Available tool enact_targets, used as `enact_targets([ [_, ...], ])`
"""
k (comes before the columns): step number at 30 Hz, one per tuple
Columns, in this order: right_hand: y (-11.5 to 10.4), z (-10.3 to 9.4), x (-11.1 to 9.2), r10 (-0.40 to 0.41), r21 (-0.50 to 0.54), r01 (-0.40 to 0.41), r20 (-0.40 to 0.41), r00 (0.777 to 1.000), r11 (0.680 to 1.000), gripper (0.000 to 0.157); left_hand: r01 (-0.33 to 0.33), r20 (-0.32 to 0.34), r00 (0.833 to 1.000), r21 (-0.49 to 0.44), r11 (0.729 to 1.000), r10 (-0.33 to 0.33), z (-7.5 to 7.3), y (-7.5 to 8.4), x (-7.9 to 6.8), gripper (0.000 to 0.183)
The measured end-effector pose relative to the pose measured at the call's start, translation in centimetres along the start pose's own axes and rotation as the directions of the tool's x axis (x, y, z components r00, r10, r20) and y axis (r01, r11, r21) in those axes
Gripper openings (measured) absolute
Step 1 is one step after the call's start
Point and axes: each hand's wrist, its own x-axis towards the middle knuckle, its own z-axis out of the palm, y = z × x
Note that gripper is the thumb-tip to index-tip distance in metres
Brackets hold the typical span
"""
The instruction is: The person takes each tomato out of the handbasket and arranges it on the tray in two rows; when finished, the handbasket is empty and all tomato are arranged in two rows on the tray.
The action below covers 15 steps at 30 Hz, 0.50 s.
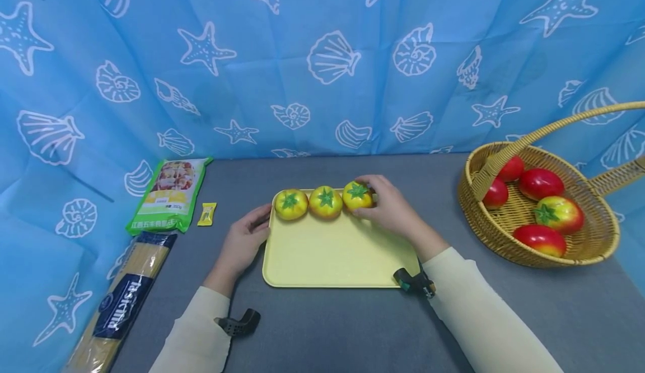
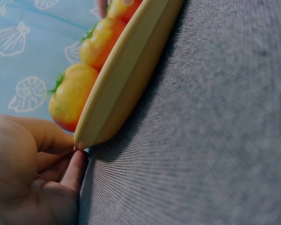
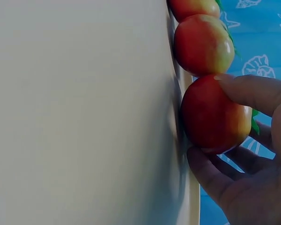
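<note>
Three yellow-and-red tomatoes with green leafy tops stand in a row along the far edge of a pale yellow tray [image 1: 332,255]. The right hand [image 1: 390,208] holds the rightmost tomato [image 3: 215,115] between thumb and fingers, at the tray's far right. That tomato touches the middle tomato [image 1: 325,202]. At the row's left end is another tomato [image 1: 291,204], close to the left hand [image 1: 247,238]. In the left wrist view, the left fingers and thumb pinch the tray's rim at its far left corner.
A wicker basket [image 1: 468,194] with a tall handle stands at the right, holding several red fruits and a red-yellow tomato [image 1: 559,214]. On the left lie a green food packet [image 1: 168,194], a small yellow sachet [image 1: 206,214] and a pasta pack [image 1: 123,300]. A blue curtain [image 1: 282,70] hangs behind.
</note>
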Motion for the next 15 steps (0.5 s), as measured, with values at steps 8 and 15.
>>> enact_targets([
  [8,0.2,-0.2,-0.1,-0.002,0.002,0.002,0.007,1.0,1.0,0.077,-0.009,0.002,1.0,-0.003,1.0,0.009,0.1,0.1,-0.1,0.054],
  [15,0.5,-1.1,-0.6,0.003,0.086,-0.004,0.014,1.0,0.996,0.077,-0.022,0.003,1.0,-0.003,1.0,0.022,0.0,0.0,0.0,0.054],
])
